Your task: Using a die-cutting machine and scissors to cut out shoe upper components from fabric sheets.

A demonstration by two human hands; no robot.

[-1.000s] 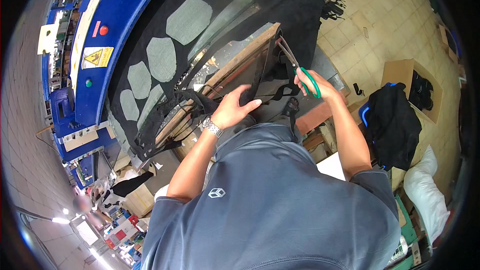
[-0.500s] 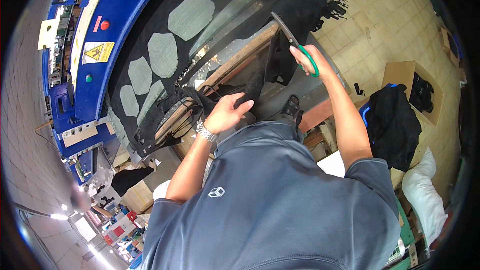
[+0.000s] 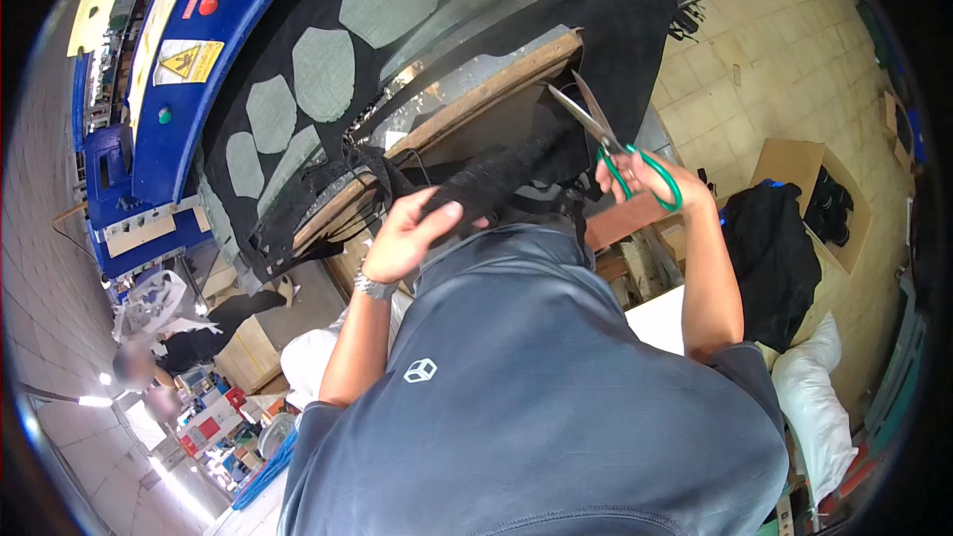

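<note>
In my right hand (image 3: 647, 179) is a pair of scissors (image 3: 602, 131) with green handles. Its blades are spread apart and point up and left, near the end of the wooden edge bar (image 3: 491, 87). My left hand (image 3: 402, 238) has its fingers closed on a strip of black fabric (image 3: 501, 171), which stretches rightward in front of my body. The fabric hides some of the left fingertips. Beyond the bar lies a large black sheet (image 3: 298, 0), with several rounded cut-out shapes (image 3: 324, 74) showing grey-green through it.
A blue machine (image 3: 248, 10) with a red button (image 3: 207, 6) and a yellow warning label curves along the left. On the right stand a cardboard box (image 3: 784, 164), a black cloth heap (image 3: 769, 263) and a white sack (image 3: 809, 407). People are in the lower-left background.
My right hand has come down and nearer with the scissors, whose blades have opened. My left hand has shifted left, and the black strip is now held out wider before me.
</note>
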